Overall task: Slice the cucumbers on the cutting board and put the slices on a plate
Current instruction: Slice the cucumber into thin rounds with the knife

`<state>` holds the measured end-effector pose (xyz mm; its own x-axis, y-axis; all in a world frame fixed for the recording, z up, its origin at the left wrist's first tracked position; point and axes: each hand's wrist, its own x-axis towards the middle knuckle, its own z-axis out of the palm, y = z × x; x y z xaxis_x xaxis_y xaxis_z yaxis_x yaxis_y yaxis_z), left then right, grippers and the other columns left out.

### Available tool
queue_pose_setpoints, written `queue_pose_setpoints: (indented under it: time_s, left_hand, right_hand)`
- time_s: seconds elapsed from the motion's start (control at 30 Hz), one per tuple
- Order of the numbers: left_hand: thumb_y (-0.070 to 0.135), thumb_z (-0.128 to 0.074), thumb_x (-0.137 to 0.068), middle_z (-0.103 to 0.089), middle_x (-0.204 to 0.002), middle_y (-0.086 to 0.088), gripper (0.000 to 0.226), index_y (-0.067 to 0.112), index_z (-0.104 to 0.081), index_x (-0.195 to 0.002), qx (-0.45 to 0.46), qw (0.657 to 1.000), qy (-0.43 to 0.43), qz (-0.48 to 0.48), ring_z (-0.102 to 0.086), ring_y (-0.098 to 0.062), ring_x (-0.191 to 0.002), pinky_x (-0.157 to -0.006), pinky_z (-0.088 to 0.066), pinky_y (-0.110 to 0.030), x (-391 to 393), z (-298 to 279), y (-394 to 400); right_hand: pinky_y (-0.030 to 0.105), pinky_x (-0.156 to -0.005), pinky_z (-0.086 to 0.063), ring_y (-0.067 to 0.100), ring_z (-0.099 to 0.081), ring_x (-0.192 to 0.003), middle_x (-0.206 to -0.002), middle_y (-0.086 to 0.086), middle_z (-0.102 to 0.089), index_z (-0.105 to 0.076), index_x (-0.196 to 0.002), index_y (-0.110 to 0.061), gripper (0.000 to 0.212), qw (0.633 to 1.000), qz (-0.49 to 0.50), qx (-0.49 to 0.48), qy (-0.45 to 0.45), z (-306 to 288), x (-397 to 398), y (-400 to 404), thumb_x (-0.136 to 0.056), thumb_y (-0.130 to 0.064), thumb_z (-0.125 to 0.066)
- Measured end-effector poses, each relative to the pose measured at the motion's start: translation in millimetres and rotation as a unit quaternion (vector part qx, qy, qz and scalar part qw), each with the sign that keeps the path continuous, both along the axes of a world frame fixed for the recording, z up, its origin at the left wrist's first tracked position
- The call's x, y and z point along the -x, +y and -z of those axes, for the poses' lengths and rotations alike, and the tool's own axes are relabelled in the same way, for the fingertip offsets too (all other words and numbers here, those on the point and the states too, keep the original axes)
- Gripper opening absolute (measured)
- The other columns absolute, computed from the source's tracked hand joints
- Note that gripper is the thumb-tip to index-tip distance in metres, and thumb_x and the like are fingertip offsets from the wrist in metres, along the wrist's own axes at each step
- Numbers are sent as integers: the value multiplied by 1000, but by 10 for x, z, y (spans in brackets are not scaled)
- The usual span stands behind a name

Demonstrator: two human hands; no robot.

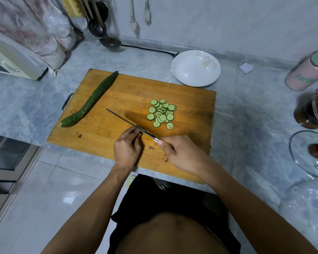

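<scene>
A whole cucumber (89, 100) lies diagonally at the cutting board's (117, 88) left edge. Left hand (126, 149) fingers pinch what appears to be a cucumber remnant against the knife (125, 120). Slices (161, 114) sit mid-board. Right hand (182, 154) fingers grip the handle. The plate (195, 68) rests off the board's far right corner.

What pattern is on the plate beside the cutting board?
The plate is white with a faint pink-and-green floral motif near its far rim, shown in the head view.

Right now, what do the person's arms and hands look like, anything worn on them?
Both forearms are bare, with no sleeves, gloves or watch in view. The left hand has a thin ring on one finger. The right hand shows no ring or band.
</scene>
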<state>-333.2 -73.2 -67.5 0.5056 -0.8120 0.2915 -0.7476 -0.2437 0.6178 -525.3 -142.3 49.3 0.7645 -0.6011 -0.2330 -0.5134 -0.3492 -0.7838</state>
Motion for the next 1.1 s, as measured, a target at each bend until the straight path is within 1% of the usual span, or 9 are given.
queue_pose_setpoints:
  time_s: [0.07, 0.17, 0.27, 0.33, 0.5, 0.6, 0.73, 0.93, 1.1]
  left_hand:
    - [10, -61, -83, -72, -110, -9, 22, 5, -77, -98, -10, 1000, 3, -1, -69, -26, -90, -77, -55, -29, 9, 3, -2]
    - [10, -59, -81, -72, -111, -9, 25, 6, -77, -98, -16, 1000, 8, -3, -69, -26, -91, -78, -54, -28, 14, 1, -3]
    - [5, -63, -80, -71, -111, -9, 24, 5, -77, -99, -10, 1000, 13, -7, -70, -26, -91, -81, -53, -27, 25, -11, -5]
    - [2, -65, -80, -71, -111, -11, 23, 5, -76, -100, -6, 1000, 21, -13, -70, -26, -92, -84, -51, -25, 44, -23, -6]
    - [11, -61, -82, -71, -111, -13, 25, 4, -76, -101, -5, 999, 32, -20, -71, -26, -91, -86, -48, -23, 65, -44, -9]
    - [9, -61, -81, -72, -109, -12, 24, 4, -77, -98, -7, 1000, 22, -13, -71, -25, -87, -81, -50, -22, 58, -49, -13]
    - [8, -59, -79, -73, -108, -9, 23, 4, -77, -94, -18, 1000, 0, -5, -70, -26, -82, -71, -53, -27, 29, -46, -5]
    - [2, -66, -81, -72, -108, -10, 21, 5, -77, -98, -13, 1000, -2, 0, -71, -25, -88, -78, -54, -28, 37, -92, -9]
    - [4, -68, -86, -72, -110, -10, 21, 4, -73, -106, -11, 1000, -5, 6, -69, -25, -97, -87, -50, -26, 22, -121, 8]
  right_hand:
    - [35, -54, -38, 16, -55, -56, -53, -6, -45, -49, -59, -68, 56, 1000, 9, 1, -7, -14, 1, 22, -106, -39, -41]
    - [37, -56, -43, 21, -64, -65, -53, -7, -45, -49, -57, -66, 57, 1000, 16, -9, -15, -23, -7, 31, -106, -39, -41]
    - [33, -54, -37, 16, -57, -60, -55, -8, -46, -53, -55, -49, 54, 1000, 13, -17, -11, -32, -25, 8, -106, -39, -41]
    - [30, -52, -33, 11, -48, -53, -55, -10, -44, -44, -56, -39, 51, 999, 16, -25, -10, -35, -42, -7, -107, -38, -41]
    - [33, -53, -30, 17, -39, -50, -52, -8, -39, -42, -55, -35, 51, 998, 29, -55, -8, -4, -70, -23, -106, -40, -43]
    - [33, -53, -31, 16, -38, -49, -53, -7, -39, -42, -55, -34, 51, 998, 30, -57, -1, 38, -103, -16, -106, -38, -43]
    - [33, -54, -32, 19, -39, -54, -61, 3, -42, -48, -69, -13, 48, 999, 18, -24, 45, 129, -221, 2, -106, -42, -39]
    - [35, -52, -38, 21, -45, -52, -58, -1, -45, -42, -64, -26, 45, 999, 5, 4, 51, 133, -230, -81, -107, -39, -39]
    - [33, -53, -27, 20, -37, -51, -59, 5, -41, -46, -70, -11, 47, 999, 17, -7, 46, 161, -164, -167, -107, -40, -40]
